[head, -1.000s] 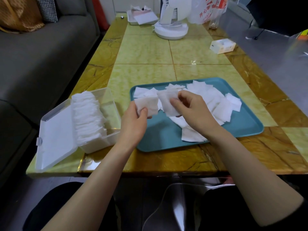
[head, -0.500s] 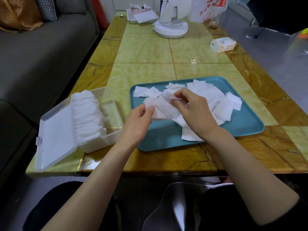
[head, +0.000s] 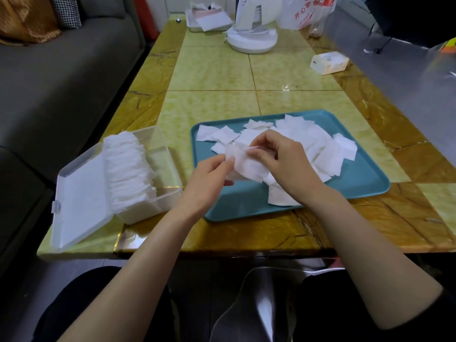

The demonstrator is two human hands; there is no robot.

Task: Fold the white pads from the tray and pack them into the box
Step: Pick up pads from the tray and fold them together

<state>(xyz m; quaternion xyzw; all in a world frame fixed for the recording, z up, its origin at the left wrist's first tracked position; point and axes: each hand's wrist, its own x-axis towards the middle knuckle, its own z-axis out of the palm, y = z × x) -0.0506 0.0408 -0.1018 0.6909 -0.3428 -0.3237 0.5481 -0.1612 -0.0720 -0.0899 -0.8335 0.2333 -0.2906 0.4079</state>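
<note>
While both hands meet over the near-left part of the tray (head: 246, 213), they share one white pad (head: 246, 166), which is held off the surface between them. The left hand (head: 209, 176) pinches the pad's left edge between thumb and fingertips. The right hand (head: 288, 166) has its fingers curled over the pad's upper right part and pinches it there with the thumb. The pad looks creased, but whether it is folded through cannot be told.

Just beyond and to the right of the grip lies the pile (head: 323, 149) of loose pads, spread across the tray's middle and far side, overlapping one another. A few more pads lie beneath the right wrist, near the tray's front rim.

Left of the grip, just beside the tray, stands the clear box (head: 145, 212). A stack (head: 128, 169) of pads stands on edge along its left side, and the right part of the box shows bare. Its lid (head: 81, 193) lies swung open flat on the far side from the grip.

Well beyond the grip on the table (head: 222, 75) sit a white fan base (head: 251, 41), a small carton (head: 329, 62) to the right, and a printed bag (head: 303, 13). A grey sofa (head: 61, 82) runs along the left, past the box.
</note>
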